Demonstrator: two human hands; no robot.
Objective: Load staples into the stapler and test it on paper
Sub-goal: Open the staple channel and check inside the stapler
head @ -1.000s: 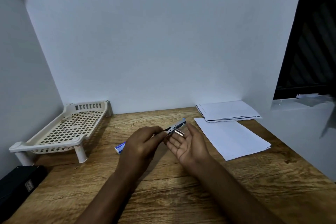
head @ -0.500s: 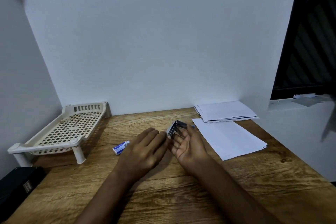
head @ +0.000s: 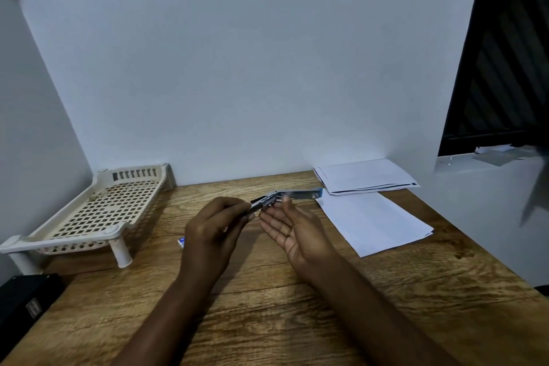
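A small blue and silver stapler (head: 297, 195) is held above the wooden desk (head: 297, 306), swung wide open with its top arm pointing right. My left hand (head: 212, 235) pinches its dark base end. My right hand (head: 292, 229) is palm up beside it, fingertips touching the stapler near its hinge. A small blue and white staple box (head: 181, 242) lies on the desk, mostly hidden behind my left hand. A loose sheet of white paper (head: 374, 221) lies to the right, with a folded stack of paper (head: 365, 177) behind it.
A cream plastic slotted tray on legs (head: 89, 217) stands at the back left. A black box (head: 23, 300) sits at the left edge. White walls close the back and both sides; a dark window (head: 505, 53) is at the right.
The stapler, folded to a narrow angle half a second ago, now lies spread wide with its top arm stretched to the right. Both hands have risen slightly and the right palm has turned more upward.
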